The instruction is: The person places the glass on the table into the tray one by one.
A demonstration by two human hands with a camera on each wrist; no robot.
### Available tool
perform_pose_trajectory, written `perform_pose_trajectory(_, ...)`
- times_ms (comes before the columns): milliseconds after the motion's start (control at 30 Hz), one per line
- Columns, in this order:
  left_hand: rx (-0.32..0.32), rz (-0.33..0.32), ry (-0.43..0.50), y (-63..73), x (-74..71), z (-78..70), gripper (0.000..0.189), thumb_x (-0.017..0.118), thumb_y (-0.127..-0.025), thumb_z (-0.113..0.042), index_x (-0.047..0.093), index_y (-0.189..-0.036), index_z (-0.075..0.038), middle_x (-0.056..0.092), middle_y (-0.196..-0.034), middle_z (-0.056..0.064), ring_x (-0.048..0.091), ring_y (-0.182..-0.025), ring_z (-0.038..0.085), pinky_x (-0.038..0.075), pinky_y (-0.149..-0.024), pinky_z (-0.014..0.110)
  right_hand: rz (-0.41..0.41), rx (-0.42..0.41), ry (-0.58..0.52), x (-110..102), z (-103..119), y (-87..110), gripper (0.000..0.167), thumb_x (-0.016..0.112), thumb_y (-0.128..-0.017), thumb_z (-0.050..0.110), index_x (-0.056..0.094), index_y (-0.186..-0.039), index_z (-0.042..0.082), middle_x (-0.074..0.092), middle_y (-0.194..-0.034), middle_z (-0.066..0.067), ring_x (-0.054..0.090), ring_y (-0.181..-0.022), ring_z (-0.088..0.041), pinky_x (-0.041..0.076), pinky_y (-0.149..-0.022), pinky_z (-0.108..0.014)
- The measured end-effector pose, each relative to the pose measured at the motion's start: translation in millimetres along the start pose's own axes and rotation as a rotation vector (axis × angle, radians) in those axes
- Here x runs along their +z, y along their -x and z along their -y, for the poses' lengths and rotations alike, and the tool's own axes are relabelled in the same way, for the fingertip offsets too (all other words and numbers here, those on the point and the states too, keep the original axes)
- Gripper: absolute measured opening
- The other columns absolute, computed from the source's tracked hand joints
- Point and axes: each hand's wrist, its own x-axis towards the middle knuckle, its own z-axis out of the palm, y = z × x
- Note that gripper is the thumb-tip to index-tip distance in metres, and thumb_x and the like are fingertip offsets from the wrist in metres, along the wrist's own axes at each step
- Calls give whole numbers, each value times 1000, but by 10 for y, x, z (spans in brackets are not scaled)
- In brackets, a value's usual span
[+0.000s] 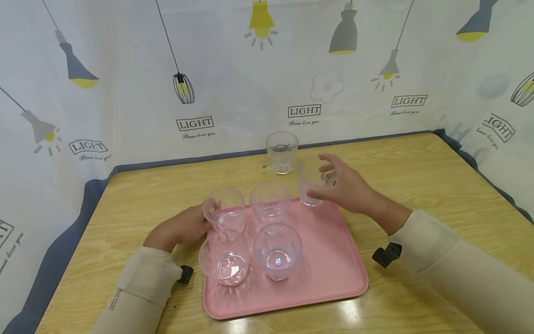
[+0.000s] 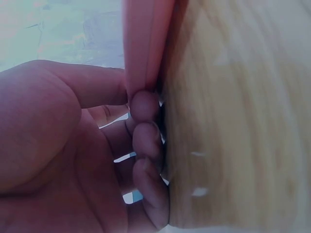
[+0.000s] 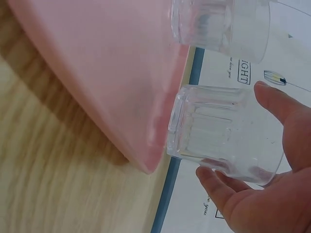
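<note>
My right hand (image 1: 344,185) holds a clear plastic cup (image 1: 308,178) at the far right corner of the pink tray (image 1: 325,264), thumb on one side and fingers on the other. The right wrist view shows this cup (image 3: 218,128) upright, its base close over the tray's corner. At the tray's left edge, my left hand (image 1: 189,225) pinches the rim, partly hidden behind a cup. In the left wrist view its thumb lies above the tray edge (image 2: 146,43) and the fingers (image 2: 148,141) curl beneath. Several clear cups (image 1: 277,253) stand upright on the tray's left and middle.
Another clear cup (image 1: 282,153) stands on the wooden table (image 1: 417,171) behind the tray. A white curtain (image 1: 242,88) printed with lamps hangs along the table's back and sides. Dark wrist mounts (image 1: 387,255) stick out below my sleeves.
</note>
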Motion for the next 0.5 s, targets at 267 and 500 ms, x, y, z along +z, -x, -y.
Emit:
perform_pose_trajectory(267, 15, -10, -12, 11, 10, -3, 46, 52, -104, -25, 42, -144, -4, 52, -144, 24, 47, -136, 44, 35, -114, 62, 31, -16, -25, 77, 48, 170, 97, 84, -82, 31, 24, -156, 12, 49, -144, -22, 54, -128, -40, 51, -100, -54)
perform_pose_trajectory(500, 41, -14, -14, 4, 8, 14, 37, 50, -105, -24, 46, -136, -5, 55, -139, 22, 49, -134, 43, 37, -113, 61, 48, -45, -1, 131, 77, 285, 99, 85, -80, 31, 26, -156, 12, 51, -142, -24, 55, -127, -41, 53, -97, -54)
